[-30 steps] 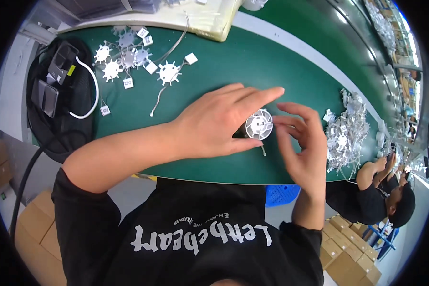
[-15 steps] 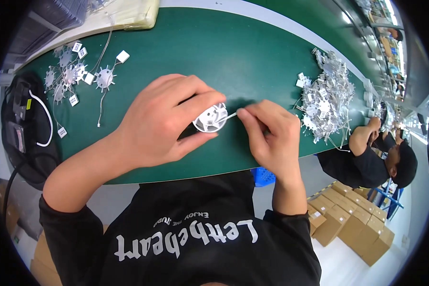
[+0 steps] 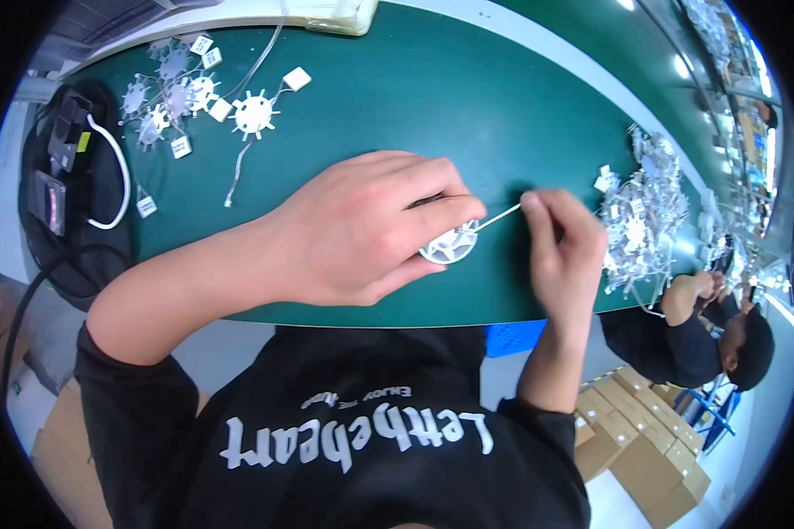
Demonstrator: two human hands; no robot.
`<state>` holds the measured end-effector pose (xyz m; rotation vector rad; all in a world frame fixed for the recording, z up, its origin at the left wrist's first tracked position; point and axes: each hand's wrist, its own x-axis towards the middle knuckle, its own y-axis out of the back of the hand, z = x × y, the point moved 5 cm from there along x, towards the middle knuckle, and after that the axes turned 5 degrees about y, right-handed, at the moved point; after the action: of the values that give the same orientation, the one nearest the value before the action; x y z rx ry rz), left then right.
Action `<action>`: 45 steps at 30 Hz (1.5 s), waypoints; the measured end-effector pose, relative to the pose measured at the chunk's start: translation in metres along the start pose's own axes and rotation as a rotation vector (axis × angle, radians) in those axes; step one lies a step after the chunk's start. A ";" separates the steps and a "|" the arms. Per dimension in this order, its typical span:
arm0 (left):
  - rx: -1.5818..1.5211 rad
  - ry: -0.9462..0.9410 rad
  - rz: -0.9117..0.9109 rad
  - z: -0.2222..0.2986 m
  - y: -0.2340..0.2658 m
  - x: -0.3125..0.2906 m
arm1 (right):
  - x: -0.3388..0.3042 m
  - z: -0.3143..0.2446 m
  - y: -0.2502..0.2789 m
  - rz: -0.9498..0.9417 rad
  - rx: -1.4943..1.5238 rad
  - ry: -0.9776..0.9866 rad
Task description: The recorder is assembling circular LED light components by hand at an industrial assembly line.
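My left hand (image 3: 362, 231) grips a small white star-shaped round part (image 3: 448, 246) against the green table (image 3: 432, 97), fingers curled over it so most of it is hidden. My right hand (image 3: 560, 251) pinches the end of a thin white wire (image 3: 500, 217) that runs from that part, pulled out to the right. Both forearms come in from the lower edge, in black sleeves.
Several finished white star parts with wires and square tags (image 3: 198, 101) lie at the far left. A heap of similar parts (image 3: 644, 216) sits to the right. A black bag with a white cable (image 3: 71, 176) is on the left. Another person (image 3: 723, 326) works at right; cardboard boxes (image 3: 644, 441) stand below.
The view swung left, so hands and part sit further right in the picture. My right hand has drawn the white wire out from the part to the right.
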<state>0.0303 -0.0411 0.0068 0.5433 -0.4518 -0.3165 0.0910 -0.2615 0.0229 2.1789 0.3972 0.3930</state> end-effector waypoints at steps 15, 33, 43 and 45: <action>-0.010 -0.017 -0.015 -0.004 0.004 -0.002 | 0.021 0.045 0.096 -0.155 -0.538 0.117; -0.019 0.001 -0.046 -0.004 0.004 -0.002 | 0.007 0.061 0.129 -0.078 -0.622 0.099; -0.004 -0.010 -0.020 -0.002 0.005 -0.001 | -0.001 0.068 0.130 -0.129 -0.744 0.114; -0.005 -0.008 -0.028 -0.002 0.005 0.000 | 0.001 0.068 0.132 -0.122 -0.723 0.116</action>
<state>0.0320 -0.0359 0.0076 0.5439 -0.4517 -0.3467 0.1390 -0.3850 0.0895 1.4274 0.3759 0.5029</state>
